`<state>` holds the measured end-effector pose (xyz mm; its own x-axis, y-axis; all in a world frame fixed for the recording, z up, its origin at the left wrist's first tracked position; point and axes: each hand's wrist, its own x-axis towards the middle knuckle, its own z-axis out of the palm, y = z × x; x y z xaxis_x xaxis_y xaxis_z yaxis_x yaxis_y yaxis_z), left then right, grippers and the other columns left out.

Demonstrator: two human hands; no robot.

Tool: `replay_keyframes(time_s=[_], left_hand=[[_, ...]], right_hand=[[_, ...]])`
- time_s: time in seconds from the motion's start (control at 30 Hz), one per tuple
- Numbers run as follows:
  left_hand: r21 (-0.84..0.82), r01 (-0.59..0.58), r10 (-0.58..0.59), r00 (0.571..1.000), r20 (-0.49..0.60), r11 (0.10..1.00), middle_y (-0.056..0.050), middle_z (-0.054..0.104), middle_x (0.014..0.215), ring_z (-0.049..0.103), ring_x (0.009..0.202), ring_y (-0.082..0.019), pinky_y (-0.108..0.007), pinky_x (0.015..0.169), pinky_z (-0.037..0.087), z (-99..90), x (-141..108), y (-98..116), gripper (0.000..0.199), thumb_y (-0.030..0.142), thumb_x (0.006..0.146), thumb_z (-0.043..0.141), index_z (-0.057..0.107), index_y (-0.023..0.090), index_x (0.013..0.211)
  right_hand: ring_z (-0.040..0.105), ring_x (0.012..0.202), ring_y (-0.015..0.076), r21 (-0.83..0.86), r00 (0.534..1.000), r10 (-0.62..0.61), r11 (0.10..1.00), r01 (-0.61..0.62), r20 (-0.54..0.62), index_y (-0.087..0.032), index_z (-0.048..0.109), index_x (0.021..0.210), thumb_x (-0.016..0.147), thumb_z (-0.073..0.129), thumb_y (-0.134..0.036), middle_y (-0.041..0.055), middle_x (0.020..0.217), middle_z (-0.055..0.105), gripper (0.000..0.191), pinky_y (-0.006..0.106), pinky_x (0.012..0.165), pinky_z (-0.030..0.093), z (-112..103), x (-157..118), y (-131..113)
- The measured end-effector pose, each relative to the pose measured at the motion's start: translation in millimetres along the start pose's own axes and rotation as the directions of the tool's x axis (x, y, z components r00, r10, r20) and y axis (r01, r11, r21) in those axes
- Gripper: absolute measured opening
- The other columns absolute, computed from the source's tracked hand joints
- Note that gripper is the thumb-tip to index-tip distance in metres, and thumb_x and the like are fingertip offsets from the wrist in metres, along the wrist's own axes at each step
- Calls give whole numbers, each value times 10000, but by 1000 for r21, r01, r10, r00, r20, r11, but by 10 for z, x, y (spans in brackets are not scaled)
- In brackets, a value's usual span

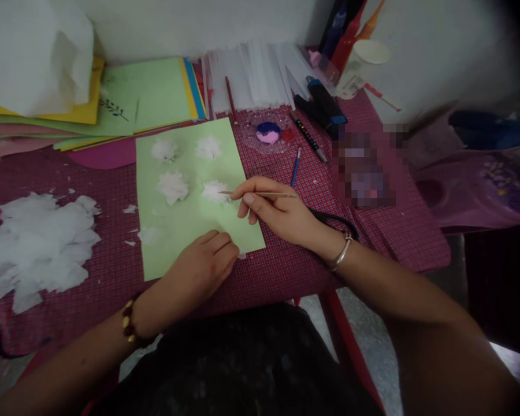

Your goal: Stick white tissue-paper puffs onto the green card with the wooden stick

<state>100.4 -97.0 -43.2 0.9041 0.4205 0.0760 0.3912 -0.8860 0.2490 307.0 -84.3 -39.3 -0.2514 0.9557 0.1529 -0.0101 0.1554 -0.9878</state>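
Note:
A light green sheet of paper (186, 219) lies on the table with several white tissue-paper tufts on it. My right hand (281, 211) pinches a thin wooden stick (260, 194) between thumb and fingers. The stick's pointed end touches the tissue tuft (215, 191) at the sheet's right side. My left hand (208, 263) rests over the sheet's near edge with its fingers curled under; what they hold, if anything, is hidden. A small white scrap (241, 255) shows close to those fingertips.
Loose tissue pieces (43, 242) are heaped at left. Beyond the sheet are a paint palette (268, 132), a black marker (308, 137), a blue brush (296, 167) and clear plastic strips (255, 75). Coloured paper (156, 86) is stacked at the back left, a white cup (364, 66) at the back right.

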Motion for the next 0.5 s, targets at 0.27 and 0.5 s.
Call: replay_keyframes(time_s=[0.27, 0.5], left_hand=[[-758, 378, -547, 836, 34, 531, 27, 485, 685, 435, 601, -101, -236, 565, 366, -136, -23, -10, 90, 152, 878, 507, 513, 171, 790], [-973, 227, -614, 762, 205, -43, 43, 504, 634, 429, 594, -77, -225, 608, 367, -133, 63, -26, 106, 252, 841, 613, 559, 173, 797]], right_hand=[[563, 678, 83, -23, 999, -34, 999, 35, 34, -175, 613, 974, 938, 531, -226, -10, 829, 620, 103, 226, 635, 478, 24, -44, -88], [537, 780, 129, -87, 996, 0, 996, 8, 86, -202, 527, 911, 867, 625, -211, -9, 859, 565, 108, 272, 691, 445, 92, -109, -109]])
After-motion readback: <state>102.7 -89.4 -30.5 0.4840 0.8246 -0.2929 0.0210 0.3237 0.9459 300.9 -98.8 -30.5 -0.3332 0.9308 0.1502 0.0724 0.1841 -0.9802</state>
